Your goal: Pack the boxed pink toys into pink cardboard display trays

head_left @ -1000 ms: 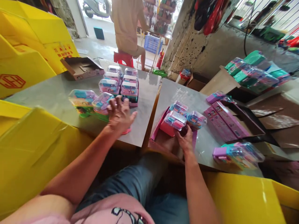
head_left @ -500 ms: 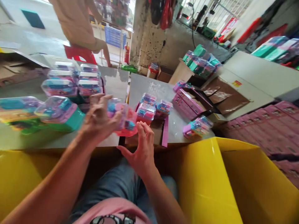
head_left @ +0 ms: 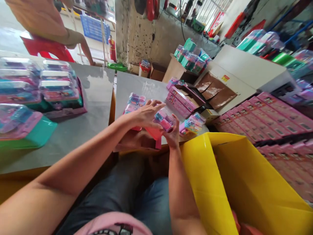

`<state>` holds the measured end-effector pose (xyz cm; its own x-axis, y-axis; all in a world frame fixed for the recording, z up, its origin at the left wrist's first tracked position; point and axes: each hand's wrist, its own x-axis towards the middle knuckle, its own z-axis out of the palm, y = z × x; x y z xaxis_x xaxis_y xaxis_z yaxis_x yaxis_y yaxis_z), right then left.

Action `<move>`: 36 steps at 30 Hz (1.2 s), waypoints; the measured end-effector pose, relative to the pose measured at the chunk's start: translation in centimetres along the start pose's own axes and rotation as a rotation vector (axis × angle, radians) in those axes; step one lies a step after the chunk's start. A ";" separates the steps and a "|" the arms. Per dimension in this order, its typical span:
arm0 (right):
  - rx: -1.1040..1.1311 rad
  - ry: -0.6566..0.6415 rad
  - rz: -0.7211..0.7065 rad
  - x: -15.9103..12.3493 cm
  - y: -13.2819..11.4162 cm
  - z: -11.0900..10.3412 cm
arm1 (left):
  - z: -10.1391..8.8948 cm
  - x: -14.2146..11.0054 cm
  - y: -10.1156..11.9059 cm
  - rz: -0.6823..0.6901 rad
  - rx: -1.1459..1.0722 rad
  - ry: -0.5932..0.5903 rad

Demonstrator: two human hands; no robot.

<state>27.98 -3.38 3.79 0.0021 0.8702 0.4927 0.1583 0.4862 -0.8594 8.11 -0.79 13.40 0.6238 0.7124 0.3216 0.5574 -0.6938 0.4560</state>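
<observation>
Both hands hold a pink plastic case with a clear lid (head_left: 164, 120), tilted above an open cardboard box (head_left: 133, 139) at the table's near edge. My left hand (head_left: 148, 115) reaches across from the left, its fingers curved over the case's top and left side. My right hand (head_left: 172, 133) grips the right side, thumb near the bottom and fingers up along the edge. Beyond my left hand, similar clear-lidded cases (head_left: 137, 99) sit in the box, partly hidden by that hand. Another colourful case (head_left: 193, 124) lies on the table just right of my right hand.
Filled cases (head_left: 58, 85) stand in rows at left, with a teal one (head_left: 40, 127) nearer. Yellow bins (head_left: 202, 176) flank my legs. Pink boxes (head_left: 264, 114) are stacked at right, and a pink carton (head_left: 179, 99) lies behind. A person (head_left: 46, 19) sits across the table.
My hands have carried the pink case rightward over the open box, and the right hand now grips it too. The view has turned right.
</observation>
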 end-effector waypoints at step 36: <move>-0.987 -0.077 0.535 -2.6 5.5 3.0 | 5.1 3.1 -3.4 -0.167 0.548 -0.188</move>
<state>25.86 -2.71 -2.58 0.2482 0.9672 0.0541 0.8676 -0.1971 -0.4565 10.91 3.23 8.60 0.5622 0.8200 0.1075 0.8259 -0.5634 -0.0222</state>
